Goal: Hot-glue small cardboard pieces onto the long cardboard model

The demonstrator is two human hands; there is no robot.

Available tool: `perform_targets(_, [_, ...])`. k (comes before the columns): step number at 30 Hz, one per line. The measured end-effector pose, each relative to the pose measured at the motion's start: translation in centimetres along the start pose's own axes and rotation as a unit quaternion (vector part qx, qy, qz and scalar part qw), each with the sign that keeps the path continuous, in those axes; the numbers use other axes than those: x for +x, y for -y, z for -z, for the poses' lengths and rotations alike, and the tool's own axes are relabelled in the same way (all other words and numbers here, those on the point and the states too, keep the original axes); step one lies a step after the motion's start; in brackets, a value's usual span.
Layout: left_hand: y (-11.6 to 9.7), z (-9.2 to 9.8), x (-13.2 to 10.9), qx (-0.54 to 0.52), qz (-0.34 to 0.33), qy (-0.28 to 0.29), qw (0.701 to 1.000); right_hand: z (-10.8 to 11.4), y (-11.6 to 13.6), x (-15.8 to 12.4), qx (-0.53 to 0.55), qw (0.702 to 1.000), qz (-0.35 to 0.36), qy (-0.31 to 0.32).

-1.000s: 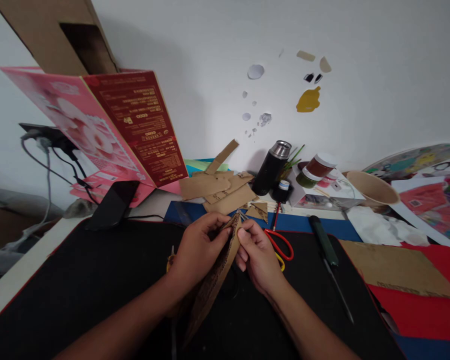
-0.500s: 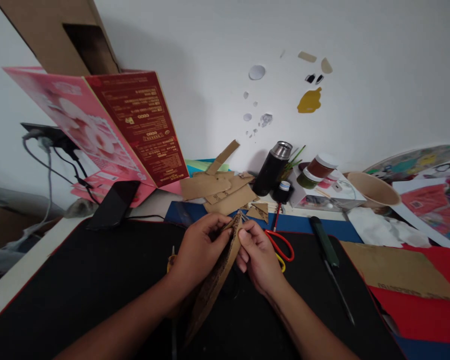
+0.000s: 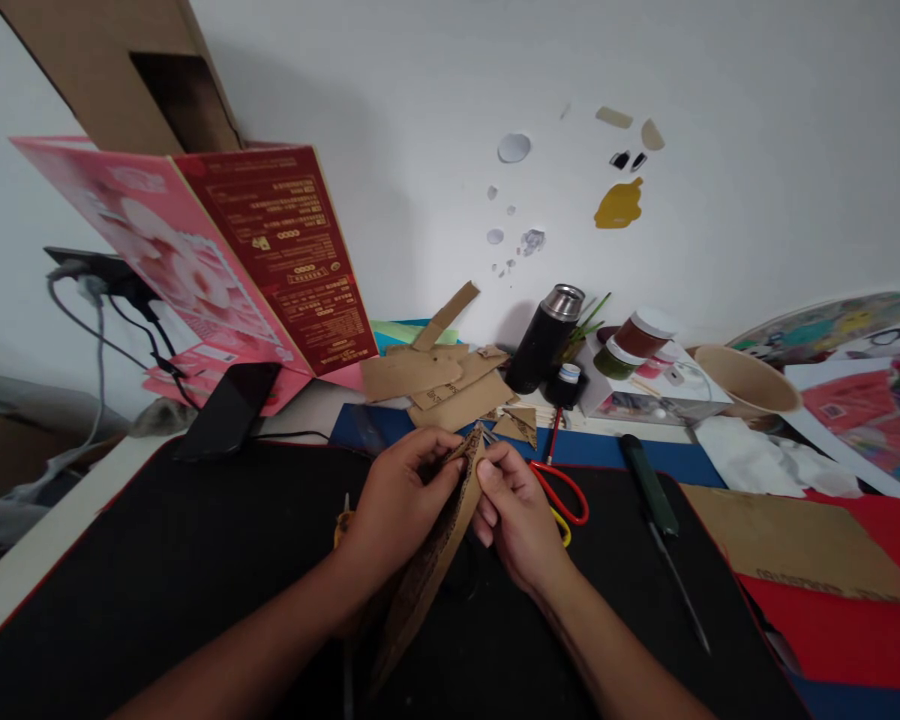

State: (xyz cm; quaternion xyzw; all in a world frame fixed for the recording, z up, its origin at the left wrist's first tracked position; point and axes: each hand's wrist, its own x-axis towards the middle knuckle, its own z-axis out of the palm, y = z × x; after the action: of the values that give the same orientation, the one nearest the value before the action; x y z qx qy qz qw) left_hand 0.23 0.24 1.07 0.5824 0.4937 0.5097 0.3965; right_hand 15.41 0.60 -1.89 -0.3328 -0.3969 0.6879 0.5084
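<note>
Both hands pinch a piece of brown corrugated cardboard [image 3: 436, 575] that stands on edge over the black mat. My left hand [image 3: 405, 490] is closed on its left side near the upper end. Opposite it, my right hand [image 3: 521, 515] presses the right face with thumb and fingers. The cardboard's cut, fluted edge faces up towards me. Just beyond my right hand lie scissors with a red handle [image 3: 570, 495] and a yellow one [image 3: 562, 527], partly hidden. An orange tool [image 3: 343, 522] with a thin metal tip shows behind my left wrist.
A green-handled screwdriver-like tool [image 3: 649, 485] lies on the mat at right. Cardboard scraps [image 3: 450, 385], a black thermos [image 3: 544, 340] and paint jars [image 3: 645, 330] stand along the wall. A phone [image 3: 229, 410] and a red-pink folder [image 3: 277, 255] are at left; a cardboard sheet [image 3: 802, 540] is at right.
</note>
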Motion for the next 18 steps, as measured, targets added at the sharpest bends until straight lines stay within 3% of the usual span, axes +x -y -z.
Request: perform_targets(18, [0.02, 0.03, -0.02, -0.013, 0.018, 0.011, 1.000, -0.05, 0.02, -0.05, -0.003, 1.000, 0.000, 0.002])
